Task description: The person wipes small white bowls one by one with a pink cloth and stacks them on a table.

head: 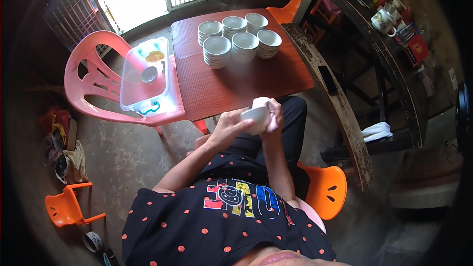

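Observation:
Above my lap, near the front edge of the red-brown table [273, 77], my left hand [230, 125] grips a white bowl [254, 119] by its side. My right hand [275, 112] presses a pale pink cloth [272, 123] against the other side of that bowl, which is tilted. Several stacks of white bowls [217, 50] stand in two rows on the far part of the table. To the left, a clear plastic box [129, 92] rests on a pink plastic chair; one bowl [149, 74] lies in it, beside a yellowish patch.
The pink chair [79, 66] adjoins the table's left side. A worn wooden bench [343, 114] with a dark phone [327, 79] runs along the right. Orange chairs [329, 192] stand around. A white cloth [377, 132] and a dark shelf holding a mug [383, 21] are farther right.

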The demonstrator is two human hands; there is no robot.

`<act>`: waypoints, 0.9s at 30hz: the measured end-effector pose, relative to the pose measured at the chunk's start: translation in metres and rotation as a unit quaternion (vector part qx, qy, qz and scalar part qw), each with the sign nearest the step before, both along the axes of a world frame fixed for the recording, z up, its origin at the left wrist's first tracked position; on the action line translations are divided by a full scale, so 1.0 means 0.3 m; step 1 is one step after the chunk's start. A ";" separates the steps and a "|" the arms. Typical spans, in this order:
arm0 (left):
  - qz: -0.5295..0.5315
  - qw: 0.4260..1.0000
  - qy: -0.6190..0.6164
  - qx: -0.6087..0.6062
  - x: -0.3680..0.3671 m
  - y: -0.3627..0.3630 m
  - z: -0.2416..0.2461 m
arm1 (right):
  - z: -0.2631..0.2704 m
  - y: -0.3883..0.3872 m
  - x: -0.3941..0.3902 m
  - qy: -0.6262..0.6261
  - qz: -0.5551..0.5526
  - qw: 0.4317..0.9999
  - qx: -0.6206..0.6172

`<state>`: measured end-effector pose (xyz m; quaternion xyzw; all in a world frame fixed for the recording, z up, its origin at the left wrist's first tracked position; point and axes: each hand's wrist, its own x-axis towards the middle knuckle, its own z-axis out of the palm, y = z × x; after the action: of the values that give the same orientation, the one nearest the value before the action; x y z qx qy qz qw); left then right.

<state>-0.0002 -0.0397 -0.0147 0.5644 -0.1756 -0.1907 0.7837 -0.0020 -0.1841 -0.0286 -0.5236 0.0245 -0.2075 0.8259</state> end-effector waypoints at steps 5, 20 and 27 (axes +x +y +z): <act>-0.010 0.995 0.055 -0.087 0.012 -0.016 -0.050 | -0.054 -0.022 0.018 0.085 0.088 0.959 0.256; -0.104 0.952 0.216 -0.192 0.033 0.007 -0.069 | 0.091 -0.089 0.002 -0.145 0.132 0.911 -0.362; -0.148 0.781 0.397 -0.460 -0.008 0.008 0.040 | 0.022 0.025 -0.082 -0.299 -0.191 0.809 -0.468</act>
<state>-0.0027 -0.0373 -0.0028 -0.0214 0.0023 -0.4082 0.9126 -0.0266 -0.1768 -0.0220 -0.7435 -0.2243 -0.4939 0.3910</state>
